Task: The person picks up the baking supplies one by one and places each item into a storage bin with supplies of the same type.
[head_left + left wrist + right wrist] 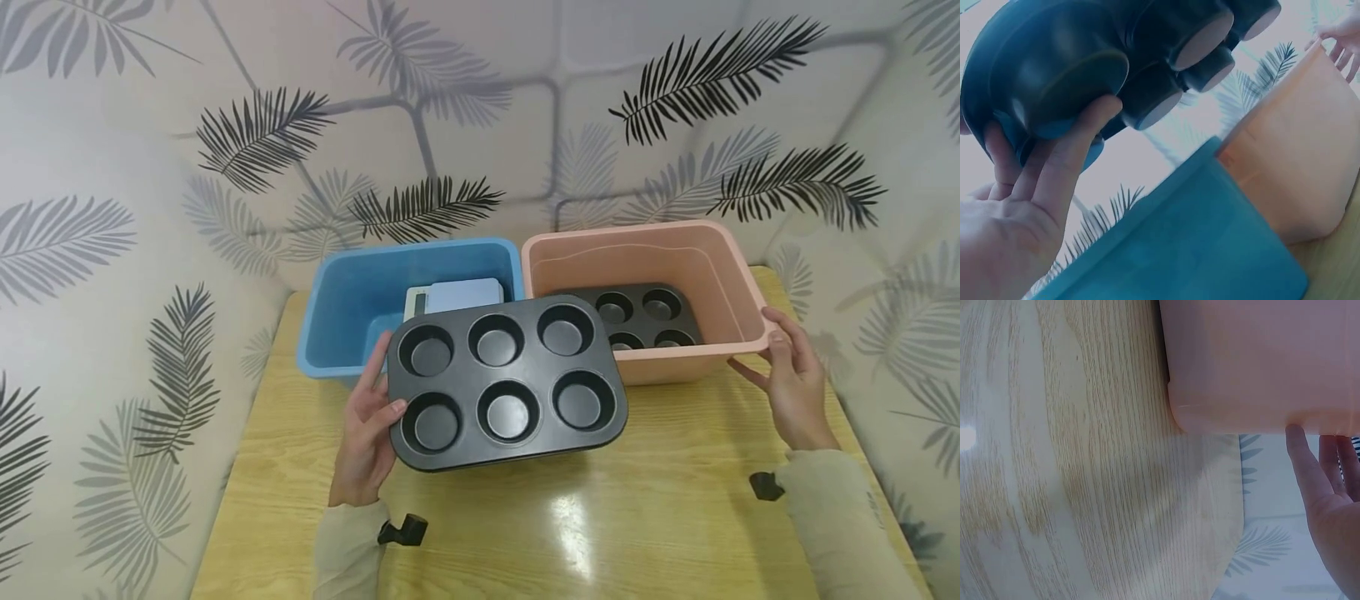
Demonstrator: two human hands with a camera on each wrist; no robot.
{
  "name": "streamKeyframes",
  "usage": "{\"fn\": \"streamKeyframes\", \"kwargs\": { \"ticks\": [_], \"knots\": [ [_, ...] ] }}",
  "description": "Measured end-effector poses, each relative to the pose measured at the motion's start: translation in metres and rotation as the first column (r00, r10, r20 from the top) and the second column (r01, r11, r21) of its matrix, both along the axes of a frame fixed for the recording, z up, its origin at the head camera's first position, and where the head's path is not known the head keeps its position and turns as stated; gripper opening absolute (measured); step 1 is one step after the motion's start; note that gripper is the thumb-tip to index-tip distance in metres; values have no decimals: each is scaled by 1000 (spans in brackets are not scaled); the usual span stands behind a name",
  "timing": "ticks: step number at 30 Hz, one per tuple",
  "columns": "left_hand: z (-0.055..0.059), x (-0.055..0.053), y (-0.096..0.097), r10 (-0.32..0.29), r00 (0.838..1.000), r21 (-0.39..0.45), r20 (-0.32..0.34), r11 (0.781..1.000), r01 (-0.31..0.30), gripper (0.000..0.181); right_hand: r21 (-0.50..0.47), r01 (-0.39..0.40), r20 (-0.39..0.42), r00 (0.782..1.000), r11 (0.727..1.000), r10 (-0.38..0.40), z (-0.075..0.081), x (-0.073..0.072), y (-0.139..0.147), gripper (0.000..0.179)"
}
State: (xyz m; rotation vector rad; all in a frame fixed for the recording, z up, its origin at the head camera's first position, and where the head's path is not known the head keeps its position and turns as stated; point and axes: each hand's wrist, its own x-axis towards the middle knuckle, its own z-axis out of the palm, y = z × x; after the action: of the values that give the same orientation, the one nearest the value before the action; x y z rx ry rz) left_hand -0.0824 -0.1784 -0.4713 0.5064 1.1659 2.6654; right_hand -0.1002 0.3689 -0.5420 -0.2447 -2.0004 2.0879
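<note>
My left hand [366, 433] holds a dark six-cup muffin tin [517, 350] by its left end, thumb on top and fingers beneath. The tin is tilted, its cups facing the head camera, in front of the two bins. From the left wrist view, the undersides of its cups [1154, 94] show above the fingers. At the right, my right hand [801, 383] grips the front right corner of the pink bin [675, 354] at its rim. The right wrist view shows fingertips [1295, 432] against the bin's outer wall.
Beside the pink bin stands a blue bin [318, 333], holding a pale flat device [465, 293] with a small dark display, partly hidden by the tin. Another muffin tin [637, 312] lies inside the pink bin. Both bins stand on a wooden table [660, 500] against a leaf-patterned backdrop [465, 100].
</note>
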Motion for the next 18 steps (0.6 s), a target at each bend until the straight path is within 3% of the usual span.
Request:
{"fn": "streamKeyframes", "kwargs": {
  "ticks": [9,18],
  "knots": [
    [14,-35,44,56,998,-98,31,994,-53,93,-46,11,-32,999,999,-12,2,2,5,51],
    [22,-56,67,67,997,-110,48,992,-61,89,-67,13,-21,1000,998,-14,0,0,0,50]
  ]
}}
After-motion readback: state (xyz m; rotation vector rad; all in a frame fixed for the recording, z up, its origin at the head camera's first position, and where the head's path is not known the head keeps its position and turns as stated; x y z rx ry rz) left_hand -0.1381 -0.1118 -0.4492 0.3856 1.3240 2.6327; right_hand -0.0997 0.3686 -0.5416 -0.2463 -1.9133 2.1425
